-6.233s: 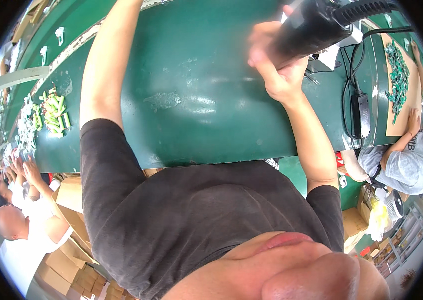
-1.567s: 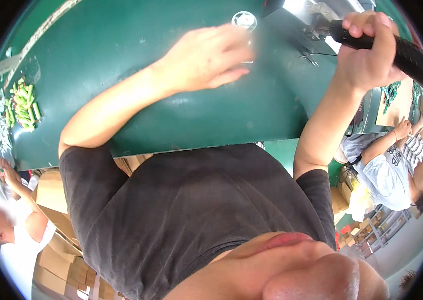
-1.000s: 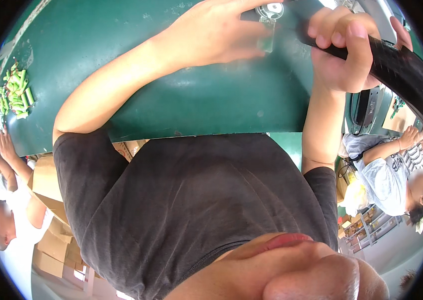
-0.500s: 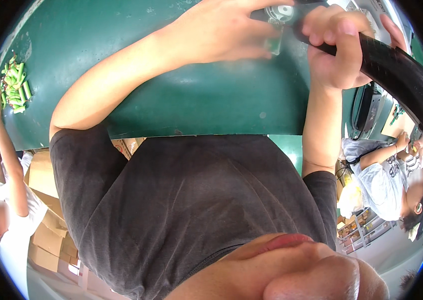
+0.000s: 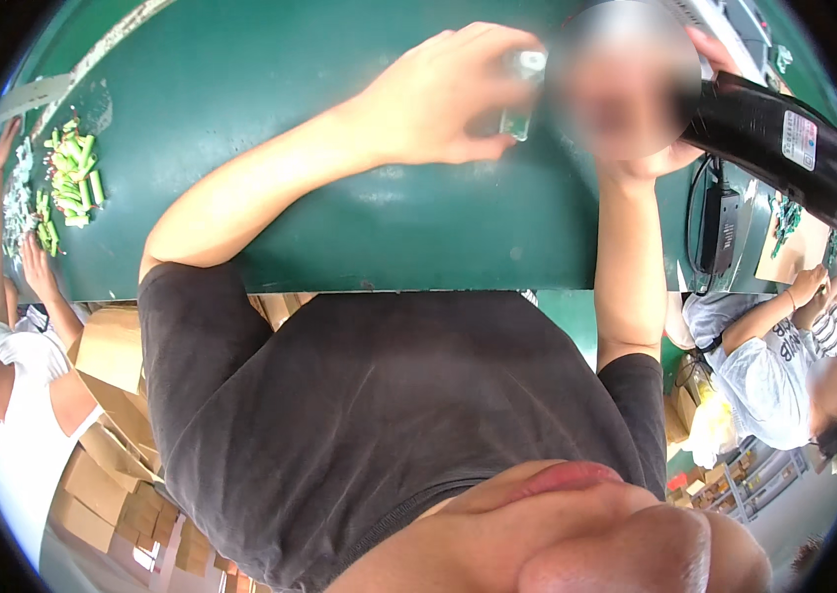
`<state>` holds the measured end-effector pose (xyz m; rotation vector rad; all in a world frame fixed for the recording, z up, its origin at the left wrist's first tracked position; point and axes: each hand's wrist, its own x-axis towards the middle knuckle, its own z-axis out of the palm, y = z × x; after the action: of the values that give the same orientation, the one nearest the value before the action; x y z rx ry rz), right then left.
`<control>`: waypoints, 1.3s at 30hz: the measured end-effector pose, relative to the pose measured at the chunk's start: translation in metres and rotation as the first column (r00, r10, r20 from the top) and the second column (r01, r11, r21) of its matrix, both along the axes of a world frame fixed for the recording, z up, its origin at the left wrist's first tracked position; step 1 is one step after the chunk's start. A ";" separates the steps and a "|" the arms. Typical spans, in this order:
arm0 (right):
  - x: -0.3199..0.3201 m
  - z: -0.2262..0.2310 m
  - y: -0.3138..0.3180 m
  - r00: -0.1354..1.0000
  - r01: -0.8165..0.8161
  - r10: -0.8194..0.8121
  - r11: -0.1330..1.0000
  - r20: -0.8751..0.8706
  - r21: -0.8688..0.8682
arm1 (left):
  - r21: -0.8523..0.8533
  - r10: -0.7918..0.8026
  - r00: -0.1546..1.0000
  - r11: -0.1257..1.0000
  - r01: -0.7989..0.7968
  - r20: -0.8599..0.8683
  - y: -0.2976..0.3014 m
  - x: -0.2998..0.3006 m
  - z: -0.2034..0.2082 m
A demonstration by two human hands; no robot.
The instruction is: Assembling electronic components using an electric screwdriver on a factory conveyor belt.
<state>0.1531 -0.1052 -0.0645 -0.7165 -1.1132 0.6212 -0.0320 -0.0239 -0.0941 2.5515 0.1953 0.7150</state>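
Observation:
Over the green tabletop point(image 5: 359, 222), my left hand point(image 5: 448, 94) is curled, its thumb and fingers around a small clear piece point(image 5: 515, 124) with a whitish end. The fingers are smeared by motion and hide part of it. To its right, my right hand point(image 5: 641, 153) is raised with the forearm upright. A round blur covers most of that hand, so its fingers and anything in them are hidden. A curved black arm-like piece point(image 5: 774, 133) with a white label touches the right hand's edge and runs toward the right rim.
At the left of the table lies a pile of short green pieces point(image 5: 72, 173), with clear pieces point(image 5: 18, 203) beyond. A black box with a cord point(image 5: 720, 227) sits at the right. Co-workers work on both sides point(image 5: 33, 395); cardboard boxes point(image 5: 107, 351) are stacked below left.
The left hand has come down and left with the clear piece. The right hand, earlier a visible fist at the black piece, is now blurred over. The view has shifted slightly.

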 end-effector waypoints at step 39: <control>-0.018 -0.009 -0.018 0.998 -0.064 0.061 0.990 -0.025 -0.128 | -0.390 0.396 0.895 0.872 -0.296 0.205 0.212 0.003 -0.002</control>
<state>0.1347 -0.1233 -0.0735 -0.7868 -1.0868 0.7576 -0.0285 0.1886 -0.0964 2.0655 0.6436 1.0625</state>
